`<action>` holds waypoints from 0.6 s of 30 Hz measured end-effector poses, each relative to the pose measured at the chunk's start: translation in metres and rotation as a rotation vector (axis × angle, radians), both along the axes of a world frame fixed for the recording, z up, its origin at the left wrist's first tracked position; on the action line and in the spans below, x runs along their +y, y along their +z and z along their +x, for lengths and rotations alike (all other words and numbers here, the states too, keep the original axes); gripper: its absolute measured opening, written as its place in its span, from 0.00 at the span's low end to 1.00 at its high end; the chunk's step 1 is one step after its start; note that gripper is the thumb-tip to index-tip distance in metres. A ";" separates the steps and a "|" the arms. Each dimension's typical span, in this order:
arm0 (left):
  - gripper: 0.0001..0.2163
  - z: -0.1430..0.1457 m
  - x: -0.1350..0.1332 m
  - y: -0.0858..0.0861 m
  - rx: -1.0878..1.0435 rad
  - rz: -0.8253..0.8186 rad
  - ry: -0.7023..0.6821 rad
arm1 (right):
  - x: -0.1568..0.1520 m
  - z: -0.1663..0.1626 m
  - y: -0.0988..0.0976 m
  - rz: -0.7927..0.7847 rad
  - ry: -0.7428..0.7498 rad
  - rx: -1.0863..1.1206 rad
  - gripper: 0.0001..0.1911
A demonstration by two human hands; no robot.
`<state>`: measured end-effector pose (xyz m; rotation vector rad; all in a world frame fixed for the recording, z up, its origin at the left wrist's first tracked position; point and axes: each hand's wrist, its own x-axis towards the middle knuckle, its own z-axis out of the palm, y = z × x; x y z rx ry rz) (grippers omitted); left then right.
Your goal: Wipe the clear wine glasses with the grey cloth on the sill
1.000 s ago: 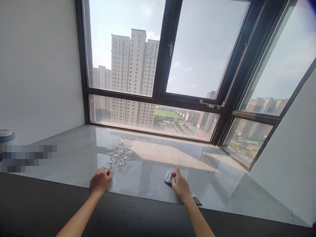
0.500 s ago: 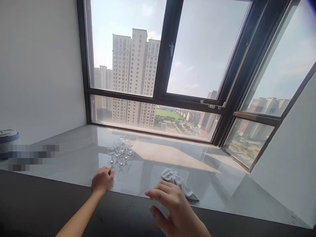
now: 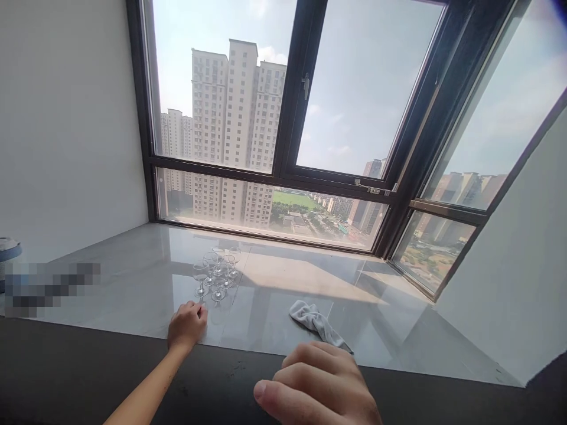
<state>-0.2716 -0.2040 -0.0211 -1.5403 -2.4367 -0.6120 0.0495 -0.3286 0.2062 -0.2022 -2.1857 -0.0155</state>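
- Right hand (image 3: 321, 386), bottom of the frame right of centre: its back faces the camera, fingers bent—the palm is hidden, so I cannot tell how far they close or whether they grip anything.
- Left hand (image 3: 186, 324), lower left of centre: fingers curled together in a loose fist, by the front edge of the glossy sill (image 3: 261, 319); its inside is hidden.
- Dark front face (image 3: 230, 372) of the sill, across the bottom of the frame.
- Grey cloth (image 3: 313, 320), lower right of centre: lying crumpled and twisted on the sill, its lower end just above the right hand's knuckles in the frame.
- Clear stemmed glasses (image 3: 218, 273), left of centre: clustered upright on the sill, just beyond the left hand—too overlapped to count surely.
- Container (image 3: 9, 254) with a blue band, at the left edge, partly cut off.
- Dark window frame (image 3: 292, 88), centre to upper right, with a pale handle (image 3: 306, 86).
- Tall pale tower (image 3: 239, 106), upper left of centre, outside; a green field (image 3: 295, 199) lies lower, to its right.
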 end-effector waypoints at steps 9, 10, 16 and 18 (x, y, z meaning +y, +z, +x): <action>0.15 0.000 -0.003 0.000 0.027 0.014 -0.015 | 0.128 0.057 -0.130 -0.822 -1.296 -0.562 0.24; 0.15 0.001 -0.003 0.000 0.031 0.017 -0.014 | 0.139 0.065 -0.146 -0.874 -1.306 -0.600 0.26; 0.13 0.002 -0.002 0.000 0.038 0.031 0.008 | 0.180 0.080 -0.199 -0.878 -1.321 -0.445 0.43; 0.13 0.002 -0.001 0.000 0.036 0.032 0.019 | 0.190 0.074 -0.206 -0.873 -1.327 -0.378 0.47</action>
